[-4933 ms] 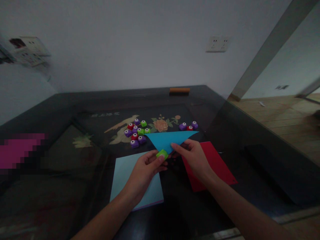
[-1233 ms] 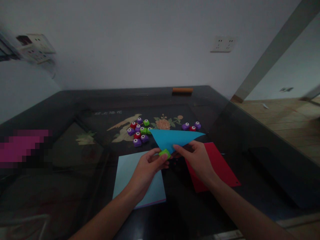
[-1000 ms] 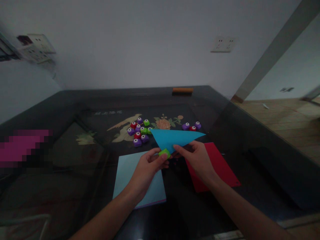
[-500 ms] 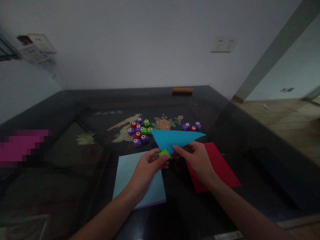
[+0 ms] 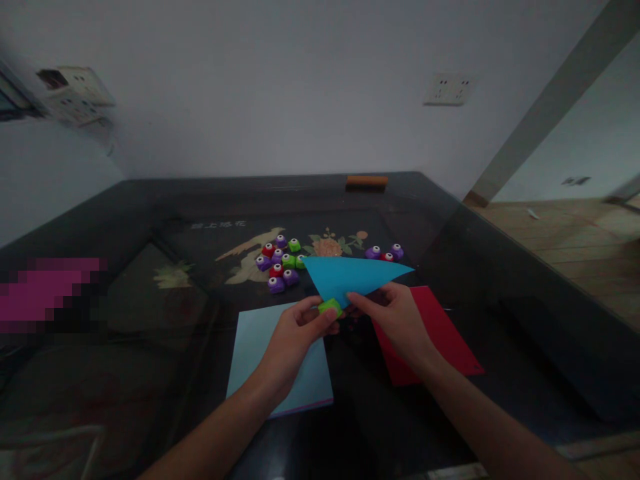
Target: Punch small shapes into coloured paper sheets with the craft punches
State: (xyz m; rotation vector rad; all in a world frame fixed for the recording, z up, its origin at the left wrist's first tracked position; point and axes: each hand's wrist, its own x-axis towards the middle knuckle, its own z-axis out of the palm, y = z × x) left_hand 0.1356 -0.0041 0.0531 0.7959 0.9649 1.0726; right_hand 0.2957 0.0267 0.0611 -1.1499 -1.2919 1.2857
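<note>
My left hand (image 5: 303,337) is closed around a small green craft punch (image 5: 330,307), the thumb pressed on its near side. A blue sheet of paper (image 5: 357,272), triangular as it shows, has its lower corner at the punch. Whether that corner is inside the punch's slot I cannot tell. My right hand (image 5: 397,320) pinches the paper from the right, with thumb or forefinger lying on its face. Below my left hand lies a stack of pale blue paper (image 5: 250,353). Under my right hand is a red sheet or pad (image 5: 443,333).
Several purple, red and green punches (image 5: 277,270) cluster behind my left hand. A smaller group (image 5: 385,252) sits behind the paper's right end. An orange-brown cylinder (image 5: 367,181) lies at the back edge of the dark glossy table (image 5: 165,193), near the wall.
Hardly anything differs. Both hands keep their hold on the punch and the blue paper, and the whole view has shifted very slightly.
</note>
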